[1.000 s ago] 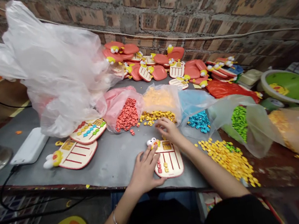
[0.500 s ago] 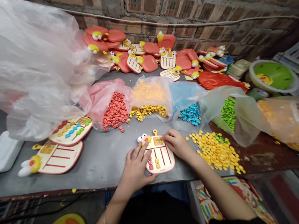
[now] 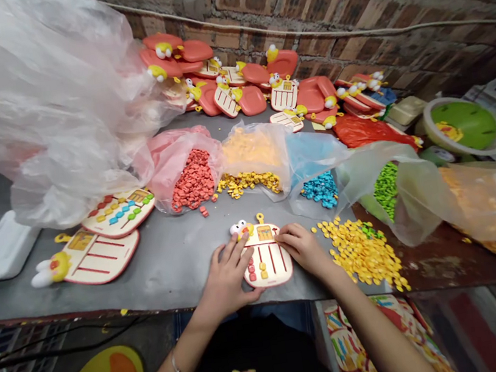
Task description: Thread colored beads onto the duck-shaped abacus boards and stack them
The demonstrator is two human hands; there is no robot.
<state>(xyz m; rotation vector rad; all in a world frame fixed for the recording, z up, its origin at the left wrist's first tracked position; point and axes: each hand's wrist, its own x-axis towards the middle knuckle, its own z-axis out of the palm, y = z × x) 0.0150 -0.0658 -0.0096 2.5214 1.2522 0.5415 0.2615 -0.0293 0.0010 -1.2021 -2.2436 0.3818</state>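
Note:
A cream slotted toy board [image 3: 277, 273] with a red rim and a duck head with bulging white eyes lies near the table's front edge. Two red beads [image 3: 252, 273] sit in its leftmost slot and yellow beads [image 3: 263, 270] in the one beside it. My left hand [image 3: 224, 278] holds the board's left side, fingers over the edge and thumb by the bottom corner. My right hand [image 3: 304, 249] has its fingertips pinched together at the board's upper right, just above the slots; whatever they hold is hidden. Loose yellow beads [image 3: 361, 250] are heaped right of that hand.
Bags of red beads [image 3: 192, 181], yellow beads [image 3: 251, 180], blue beads [image 3: 321, 189] and green beads [image 3: 387, 191] stand behind the board. Two more boards [image 3: 101, 256] lie at left, below a big plastic bag [image 3: 56, 102]. Red duck cases [image 3: 252, 100] are piled along the brick wall.
My right fingertips have slid slightly down the board's upper right, uncovering a small red mark. My left hand stays on the board. The whole view has shifted a little.

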